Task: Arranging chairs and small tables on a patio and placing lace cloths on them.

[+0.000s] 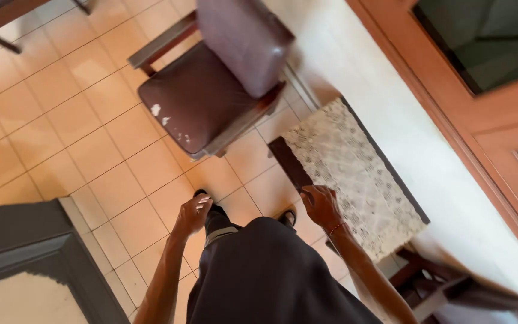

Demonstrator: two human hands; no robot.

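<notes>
— While you stand there, what are your hands doing?

— My right hand point(321, 205) rests on the near left corner of the small table point(287, 161). The fingers are bent down onto the edge of the lace cloth point(355, 174) which covers the table top. I cannot tell if they pinch the cloth or only press on it.

— And the other hand?

— My left hand point(192, 214) hangs free over the tiled floor point(79, 120), fingers loosely curled, holding nothing. It is well apart from the table.

— Which way does the cloth lie from your grip?

— It stretches away from my right hand, toward the white wall point(391, 102). The long axis of the table runs along this wall, from the far end near the brown armchair point(211, 90) down to the near end beside my right arm. So the right hand is clearly the nearer one; the left would have to cross in front of my body.

— Anything else near?

— A dark cabinet point(25, 240) is at my left side, and my shoes show below, between the hands.
</notes>
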